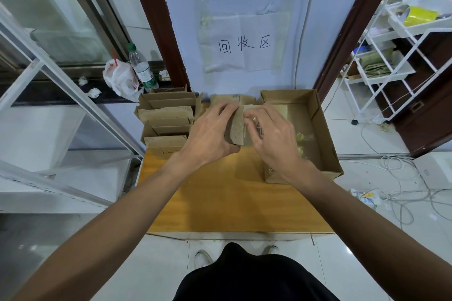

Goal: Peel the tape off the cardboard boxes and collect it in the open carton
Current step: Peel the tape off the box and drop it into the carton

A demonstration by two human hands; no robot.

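Observation:
A small cardboard box (237, 129) is held above the wooden table (220, 198), near its far middle. My left hand (210, 134) grips the box from its left side, fingers over the top and thumb underneath. My right hand (271, 134) is at the box's right face, its fingertips pinching a clear strip of tape (253, 121) there. The open carton (325, 129) stands at the table's far right, with crumpled clear tape (303, 138) lying inside it. Part of the box's right face is hidden behind my right hand.
A stack of flattened cardboard boxes (166, 117) sits at the table's far left. More cardboard (227, 99) lies behind the held box. A plastic bottle (143, 68) and a white bag (119, 78) stand on the left ledge. A white wire rack (391, 56) and floor cables (403, 178) are to the right.

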